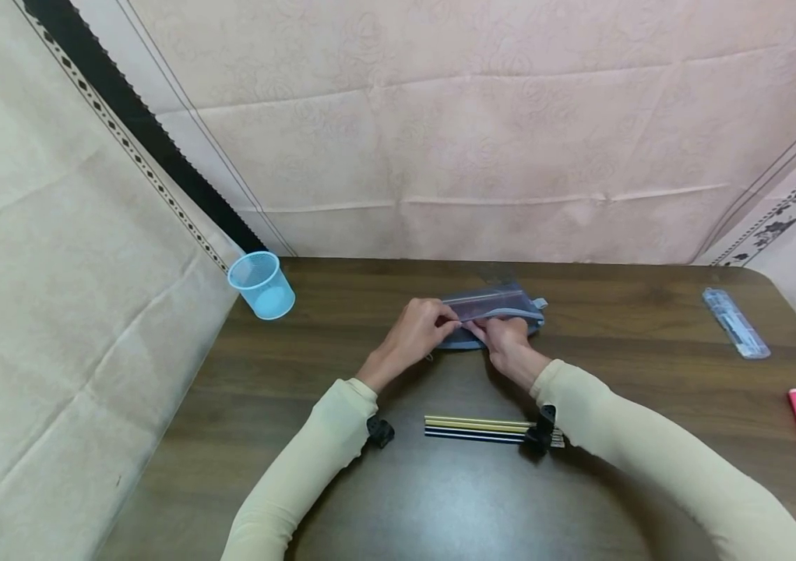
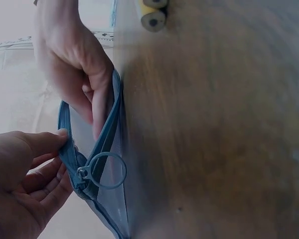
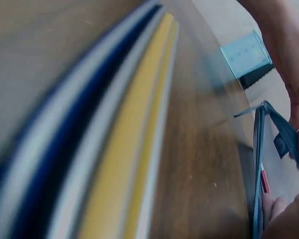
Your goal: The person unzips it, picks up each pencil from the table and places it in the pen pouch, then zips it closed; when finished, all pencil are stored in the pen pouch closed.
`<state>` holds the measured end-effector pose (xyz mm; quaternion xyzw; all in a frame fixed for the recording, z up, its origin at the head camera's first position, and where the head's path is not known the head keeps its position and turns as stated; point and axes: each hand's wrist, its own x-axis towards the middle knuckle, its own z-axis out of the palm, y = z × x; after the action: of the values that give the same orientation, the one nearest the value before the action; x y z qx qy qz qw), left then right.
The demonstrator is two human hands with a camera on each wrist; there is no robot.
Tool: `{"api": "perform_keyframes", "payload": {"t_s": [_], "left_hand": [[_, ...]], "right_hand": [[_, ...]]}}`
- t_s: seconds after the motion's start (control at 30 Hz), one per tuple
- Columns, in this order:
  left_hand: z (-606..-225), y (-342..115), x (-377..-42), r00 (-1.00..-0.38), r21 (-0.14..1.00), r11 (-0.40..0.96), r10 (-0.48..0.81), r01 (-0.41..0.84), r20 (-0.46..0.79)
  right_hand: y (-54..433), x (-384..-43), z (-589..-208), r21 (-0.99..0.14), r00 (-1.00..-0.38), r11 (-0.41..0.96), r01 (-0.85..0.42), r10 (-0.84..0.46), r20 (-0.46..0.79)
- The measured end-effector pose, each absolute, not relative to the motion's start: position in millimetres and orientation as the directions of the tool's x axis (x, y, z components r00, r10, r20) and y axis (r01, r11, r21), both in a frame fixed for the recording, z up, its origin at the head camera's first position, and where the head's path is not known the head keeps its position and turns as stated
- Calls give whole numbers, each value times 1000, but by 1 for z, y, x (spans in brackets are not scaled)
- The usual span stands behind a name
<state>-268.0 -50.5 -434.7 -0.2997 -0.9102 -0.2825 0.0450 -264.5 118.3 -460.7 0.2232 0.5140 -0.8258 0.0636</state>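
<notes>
Left fingers (image 2: 46,142) pinch a blue pouch (image 1: 487,299); right fingers (image 2: 100,107) sit inside, their hold unclear.
Its long axis runs left-right, tab (image 1: 540,303) rightward.

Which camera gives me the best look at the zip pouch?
The left wrist view: the unzipped pouch and its ring pull show up close. The head view shows it smaller, partly covered by the left hand and right hand. The right wrist view catches only part of it, along the right edge.
</notes>
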Motion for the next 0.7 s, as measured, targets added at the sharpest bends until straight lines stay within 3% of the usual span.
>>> {"api": "perform_keyframes", "payload": {"t_s": [0.23,0.33,0.4,0.47,0.53,0.63,0.7], "left_hand": [[-435,-52,-267,-810,486,651,517,582,277],[-435,-53,-267,-811,482,655,517,582,276],[-434,-54,-266,-812,480,659,516,580,272],[-434,-54,-265,-815,479,662,514,576,269],[-434,-53,-265,-816,480,664,512,573,267],[-435,-53,-264,-818,487,661,510,570,265],[-435,-53,-264,-818,491,658,510,570,265]], "right_hand": [[132,-233,-449,-829,-888,-319,460,-136,-440],[136,-218,-446,-864,-893,-237,444,-194,-406],[140,-209,-446,-922,-908,-99,374,-241,-343],[144,-200,-445,-971,-920,104,216,-312,-238],[148,-193,-443,-946,-909,322,-42,-405,-98],[155,-182,-438,-742,-822,510,-435,-562,95],[159,-173,-434,-606,-751,540,-585,-643,152]]}}
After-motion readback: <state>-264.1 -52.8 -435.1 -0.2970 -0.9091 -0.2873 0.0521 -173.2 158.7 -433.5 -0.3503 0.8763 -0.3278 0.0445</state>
